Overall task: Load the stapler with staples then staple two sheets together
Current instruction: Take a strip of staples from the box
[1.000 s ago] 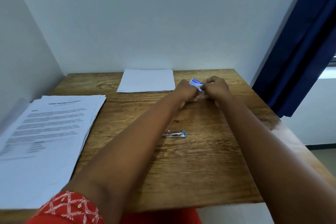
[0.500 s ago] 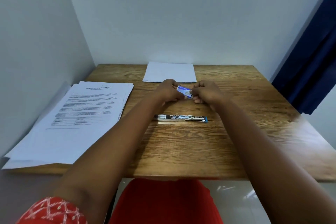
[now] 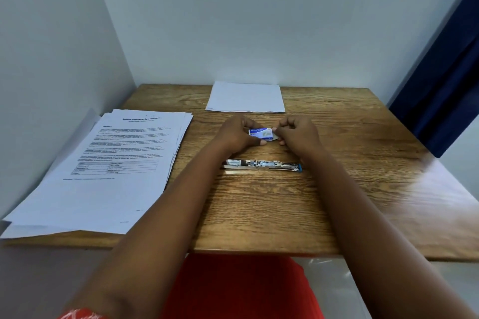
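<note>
- Wooden table (image 3: 350, 189) set against white walls; dark blue curtain (image 3: 445, 101) at right.
- Printed stack (image 3: 108, 168) on table's left side. Top page heading reads approx. "Sample Internship Documentation", small table printed near bottom; rest too small/blurred to read.
- Blank sheets (image 3: 246, 97) lie at far edge, centre, apart from the printed stack.
- Stapler (image 3: 261, 165) lies flat btwn the forearms, swung open w/ metal track showing, blue end to the right. No hand on it.
- Left hand (image 3: 233, 134) fingers curled, gripping staple box (image 3: 260, 133) just beyond stapler.
- Right hand (image 3: 298, 133) fingertips pinch box's right end.
- Box is blue/white; brand looks like "Kangaro", not fully legible.
</note>
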Demonstrator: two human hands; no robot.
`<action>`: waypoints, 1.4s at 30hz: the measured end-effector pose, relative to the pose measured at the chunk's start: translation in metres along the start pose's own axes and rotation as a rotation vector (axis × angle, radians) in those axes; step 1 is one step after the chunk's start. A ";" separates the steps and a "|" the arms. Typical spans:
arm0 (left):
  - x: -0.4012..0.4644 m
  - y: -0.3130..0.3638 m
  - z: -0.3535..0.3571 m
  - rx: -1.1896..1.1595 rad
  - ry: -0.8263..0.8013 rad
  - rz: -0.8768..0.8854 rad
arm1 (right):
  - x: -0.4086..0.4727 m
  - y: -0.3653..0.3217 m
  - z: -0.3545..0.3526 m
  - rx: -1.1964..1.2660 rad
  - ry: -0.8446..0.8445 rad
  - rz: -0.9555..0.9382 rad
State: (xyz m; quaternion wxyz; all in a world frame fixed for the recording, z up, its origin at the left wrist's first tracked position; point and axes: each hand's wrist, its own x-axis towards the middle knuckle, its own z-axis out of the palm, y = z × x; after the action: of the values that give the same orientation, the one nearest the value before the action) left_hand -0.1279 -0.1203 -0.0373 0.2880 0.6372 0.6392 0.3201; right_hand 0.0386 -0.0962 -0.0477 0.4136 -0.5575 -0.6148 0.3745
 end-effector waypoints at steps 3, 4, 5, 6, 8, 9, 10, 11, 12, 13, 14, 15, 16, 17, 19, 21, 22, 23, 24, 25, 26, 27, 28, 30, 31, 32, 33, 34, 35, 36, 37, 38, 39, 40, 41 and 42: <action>-0.001 0.001 -0.005 -0.008 -0.035 -0.009 | -0.003 0.001 0.002 -0.076 0.023 -0.054; -0.001 0.001 -0.006 -0.016 -0.040 -0.017 | -0.004 0.001 0.003 -0.088 0.033 -0.064; -0.001 0.001 -0.006 -0.025 -0.041 -0.026 | -0.005 0.001 0.003 -0.095 0.045 -0.069; -0.002 0.001 -0.006 -0.033 -0.040 -0.035 | -0.006 0.001 0.004 -0.101 0.059 -0.076; -0.001 -0.002 -0.006 -0.043 -0.032 -0.046 | -0.007 0.002 0.004 -0.134 0.093 -0.100; -0.001 -0.003 -0.007 -0.049 -0.029 -0.051 | -0.007 0.003 0.003 -0.165 0.113 -0.115; -0.001 -0.004 -0.008 -0.053 -0.027 -0.051 | -0.007 0.003 0.003 -0.195 0.129 -0.125; -0.002 -0.005 -0.009 -0.053 -0.029 -0.047 | -0.008 0.004 0.001 -0.213 0.142 -0.127; -0.002 -0.005 -0.009 -0.048 -0.034 -0.038 | -0.008 0.005 0.000 -0.221 0.147 -0.120; -0.004 -0.004 -0.009 -0.041 -0.040 -0.030 | -0.009 0.005 -0.002 -0.221 0.147 -0.107; -0.005 -0.003 -0.009 -0.035 -0.042 -0.023 | -0.009 0.006 -0.004 -0.215 0.147 -0.093; -0.005 -0.003 -0.009 -0.032 -0.042 -0.017 | -0.010 0.007 -0.006 -0.206 0.147 -0.081; -0.006 -0.002 -0.009 -0.028 -0.041 -0.011 | -0.010 0.007 -0.008 -0.198 0.152 -0.071; -0.006 -0.002 -0.009 -0.027 -0.039 -0.008 | -0.009 0.008 -0.010 -0.202 0.159 -0.063; -0.006 -0.005 -0.008 -0.047 -0.034 -0.008 | -0.008 0.008 -0.014 -0.221 0.170 -0.052; -0.007 -0.007 -0.008 -0.076 -0.028 -0.016 | -0.007 0.008 -0.016 -0.232 0.175 -0.037; -0.008 -0.009 -0.008 -0.094 -0.020 -0.019 | -0.007 0.008 -0.017 -0.235 0.180 -0.029; -0.008 -0.011 -0.008 -0.110 -0.008 -0.021 | -0.008 0.008 -0.018 -0.240 0.185 -0.024; -0.007 -0.013 -0.007 -0.121 0.004 -0.023 | -0.008 0.008 -0.020 -0.249 0.189 -0.020; -0.007 -0.014 -0.008 -0.124 0.013 -0.028 | -0.008 0.008 -0.022 -0.263 0.192 -0.017; -0.007 -0.014 -0.008 -0.122 0.016 -0.033 | -0.008 0.008 -0.024 -0.273 0.192 -0.011; -0.007 -0.015 -0.008 -0.119 0.015 -0.038 | -0.007 0.008 -0.026 -0.280 0.191 -0.005; -0.008 -0.015 -0.009 -0.120 0.010 -0.042 | -0.007 0.008 -0.028 -0.280 0.192 0.003; -0.007 -0.015 -0.010 -0.121 0.001 -0.050 | -0.006 0.008 -0.030 -0.267 0.204 0.029; -0.008 -0.014 -0.010 -0.111 -0.004 -0.051 | -0.006 0.008 -0.032 -0.255 0.210 0.044; -0.008 -0.013 -0.011 -0.092 -0.010 -0.047 | -0.006 0.008 -0.032 -0.237 0.215 0.057; -0.009 -0.012 -0.011 -0.064 -0.017 -0.038 | -0.007 0.008 -0.033 -0.212 0.220 0.066; -0.010 -0.011 -0.011 -0.035 -0.029 -0.024 | -0.006 0.007 -0.033 -0.178 0.225 0.075; -0.011 -0.010 -0.011 -0.014 -0.046 -0.007 | -0.007 0.006 -0.033 -0.136 0.228 0.082; -0.014 -0.009 -0.011 -0.015 -0.065 0.010 | -0.007 0.005 -0.032 -0.091 0.228 0.087; -0.015 -0.009 -0.012 -0.039 -0.082 0.026 | -0.008 0.004 -0.030 -0.054 0.225 0.090; -0.017 -0.009 -0.013 -0.079 -0.093 0.038 | -0.009 0.002 -0.028 -0.027 0.218 0.090; -0.017 -0.010 -0.014 -0.113 -0.098 0.049 | -0.010 0.000 -0.025 -0.008 0.205 0.087; -0.018 -0.010 -0.015 -0.133 -0.100 0.057 | -0.011 0.000 -0.021 0.007 0.189 0.083; -0.019 -0.010 -0.016 -0.143 -0.105 0.067 | -0.013 -0.002 -0.017 0.017 0.170 0.083; -0.020 -0.010 -0.016 -0.153 -0.109 0.075 | -0.014 -0.003 -0.013 0.022 0.151 0.085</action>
State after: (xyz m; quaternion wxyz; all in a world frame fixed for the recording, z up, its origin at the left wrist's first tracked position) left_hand -0.1460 -0.1403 -0.0357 0.3578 0.6535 0.5718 0.3435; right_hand 0.0504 -0.1105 -0.0412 0.4483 -0.6052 -0.5536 0.3554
